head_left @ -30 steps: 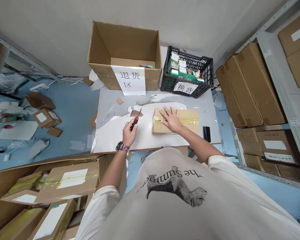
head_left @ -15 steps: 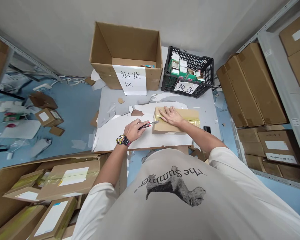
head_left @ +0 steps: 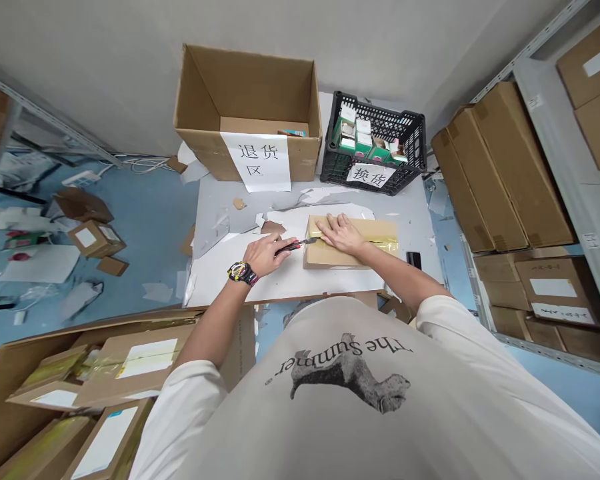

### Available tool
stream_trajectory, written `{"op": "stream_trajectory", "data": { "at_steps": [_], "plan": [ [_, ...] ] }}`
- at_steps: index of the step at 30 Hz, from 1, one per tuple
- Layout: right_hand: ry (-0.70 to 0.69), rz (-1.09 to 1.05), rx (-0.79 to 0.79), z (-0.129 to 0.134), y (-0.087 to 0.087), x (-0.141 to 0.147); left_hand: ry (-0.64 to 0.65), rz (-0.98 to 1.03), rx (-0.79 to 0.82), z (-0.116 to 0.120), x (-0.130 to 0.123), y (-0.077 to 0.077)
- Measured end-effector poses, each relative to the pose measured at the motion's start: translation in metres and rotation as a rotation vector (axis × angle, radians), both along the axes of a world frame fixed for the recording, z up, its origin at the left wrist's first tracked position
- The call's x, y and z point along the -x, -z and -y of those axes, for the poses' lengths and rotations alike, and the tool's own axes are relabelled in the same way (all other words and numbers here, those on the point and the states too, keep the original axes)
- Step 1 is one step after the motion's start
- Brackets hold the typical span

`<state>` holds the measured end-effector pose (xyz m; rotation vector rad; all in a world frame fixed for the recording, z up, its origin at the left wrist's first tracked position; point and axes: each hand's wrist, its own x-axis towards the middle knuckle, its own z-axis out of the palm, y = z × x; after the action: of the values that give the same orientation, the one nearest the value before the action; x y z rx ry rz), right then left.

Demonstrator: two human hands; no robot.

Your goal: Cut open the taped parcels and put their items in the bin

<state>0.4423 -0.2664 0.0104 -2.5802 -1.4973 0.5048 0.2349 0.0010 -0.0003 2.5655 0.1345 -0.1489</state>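
Observation:
My left hand (head_left: 266, 255), with a watch on its wrist, is closed round a utility knife (head_left: 291, 246) with red and black on its handle. The blade reaches the left end of a taped cardboard box (head_left: 340, 257), at the strip of yellowish tape (head_left: 380, 245) along its top. Flat on top of that box lies my right hand (head_left: 344, 233), fingers spread, covering part of the tape. The box rests on the white sheet over the table (head_left: 275, 283).
Behind stand a large open carton (head_left: 195, 150) with a paper sign and a black crate (head_left: 416, 150) of small green-and-white boxes. A small black object (head_left: 414, 260) lies right of the box. Parcels fill a big carton (head_left: 3, 373) at lower left; shelves (head_left: 575, 160) stand right.
My left hand has shifted slightly left with the knife, and the blade now lies a little left and higher on the box end. My right hand stays on the box.

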Motion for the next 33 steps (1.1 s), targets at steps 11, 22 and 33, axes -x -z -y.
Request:
{"op": "stream_trajectory", "data": {
  "at_steps": [11, 22, 33],
  "plan": [
    [0.007, -0.019, -0.02, 0.006, -0.004, 0.009, -0.286, 0.089, 0.032, -0.029, 0.004, 0.016],
    [0.014, -0.005, -0.082, 0.033, -0.018, 0.043, -0.657, -0.051, 0.202, 0.047, 0.004, 0.104],
    [1.005, -0.075, -0.377, 0.185, 0.003, 0.005, -0.885, -0.103, 0.792, 0.071, -0.021, 0.101]
  ]
}}
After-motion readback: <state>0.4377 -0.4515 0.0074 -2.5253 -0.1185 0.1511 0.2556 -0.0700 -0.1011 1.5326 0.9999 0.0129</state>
